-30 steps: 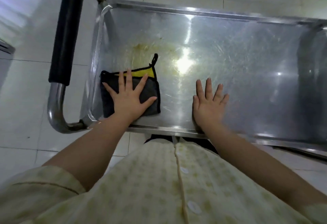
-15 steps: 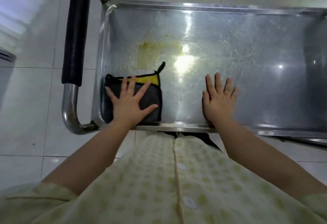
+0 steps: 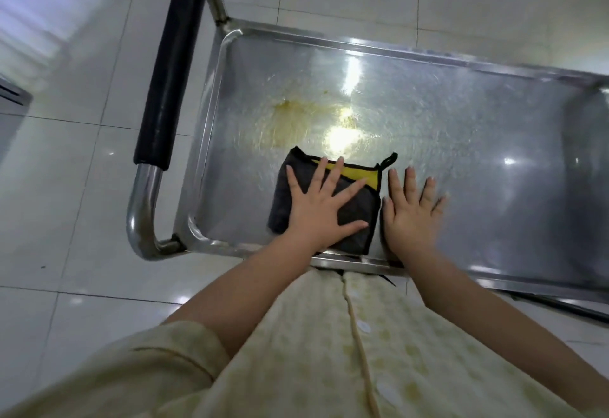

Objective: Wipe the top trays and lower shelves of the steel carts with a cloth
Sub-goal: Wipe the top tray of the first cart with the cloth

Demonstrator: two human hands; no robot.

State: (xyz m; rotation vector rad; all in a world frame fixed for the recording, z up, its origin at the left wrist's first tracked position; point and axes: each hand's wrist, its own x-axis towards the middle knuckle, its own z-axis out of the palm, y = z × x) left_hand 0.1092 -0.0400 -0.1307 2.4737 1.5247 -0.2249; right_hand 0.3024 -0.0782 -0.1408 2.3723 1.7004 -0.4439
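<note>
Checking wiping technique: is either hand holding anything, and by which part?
Nothing is gripped: left hand presses flat on the folded grey cloth, right hand on the steel tray.

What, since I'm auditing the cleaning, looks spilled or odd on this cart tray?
A yellowish smear stains the steel tray toward its handle end, just beyond the cloth under the left hand; it looks unwiped. Nothing else stands out.

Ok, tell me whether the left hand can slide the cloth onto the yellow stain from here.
Probably yes. The left hand lies flat on the cloth, the yellow stain starts just past its far edge, with only bare tray between. The right hand rests to the side.
</note>
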